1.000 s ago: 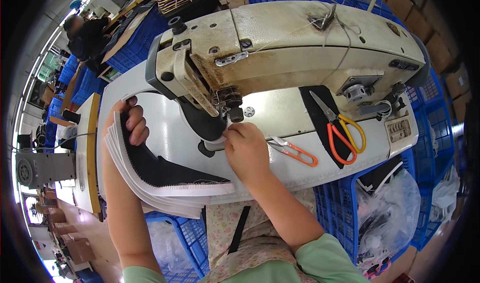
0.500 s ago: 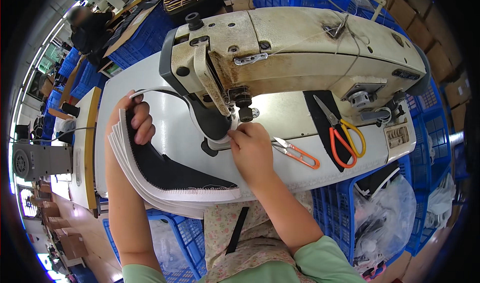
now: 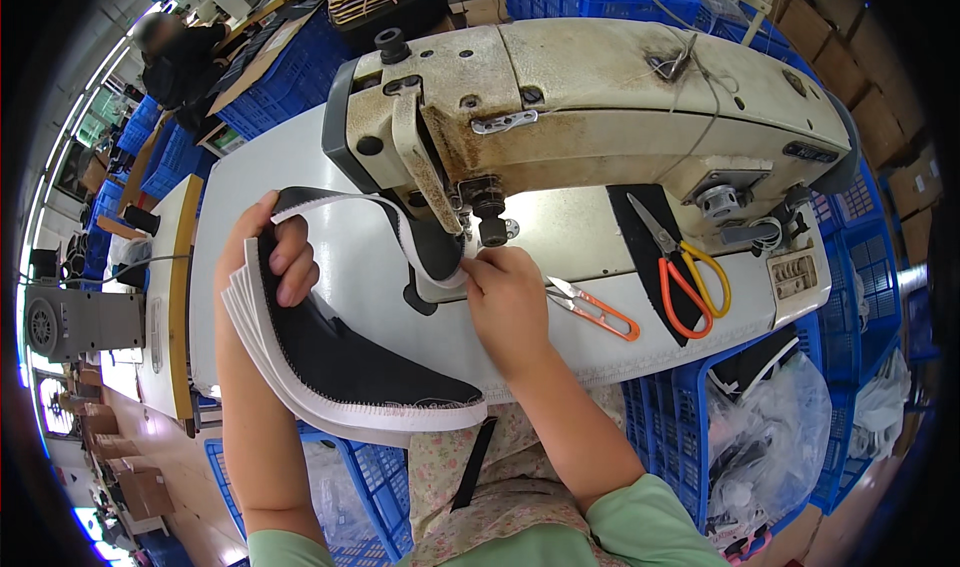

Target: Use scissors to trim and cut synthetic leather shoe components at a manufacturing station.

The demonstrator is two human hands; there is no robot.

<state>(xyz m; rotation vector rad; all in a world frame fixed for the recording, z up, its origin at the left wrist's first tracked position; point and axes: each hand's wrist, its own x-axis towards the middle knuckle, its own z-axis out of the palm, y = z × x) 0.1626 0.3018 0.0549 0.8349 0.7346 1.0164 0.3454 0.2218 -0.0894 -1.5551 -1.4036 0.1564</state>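
Observation:
My left hand (image 3: 272, 262) is closed round a stack of curved black fabric pieces with white edges (image 3: 370, 367), which look like shoe-upper parts; the stack hangs past the table's front edge. Its fingertips also hold the far end of one separate black piece with a white edge (image 3: 435, 252). That piece arches across to the sewing machine (image 3: 590, 97), its rounded end lying beside the presser foot and needle area (image 3: 485, 212). My right hand (image 3: 507, 292) pinches the white edge of this rounded end, just in front of the foot. The needle point is hidden.
Right of my right hand lie orange thread snips (image 3: 597, 310) and red-and-yellow-handled scissors (image 3: 683, 272), the scissors over a black fabric strip (image 3: 635, 222). Blue crates (image 3: 665, 417) stand below the table. A grey motor box (image 3: 85, 325) is at left; a person (image 3: 180, 62) sits beyond.
My left hand has shifted slightly right, tilting the separate piece so that more of its black face shows. The stack swung right and looks less fanned. My right hand has barely moved.

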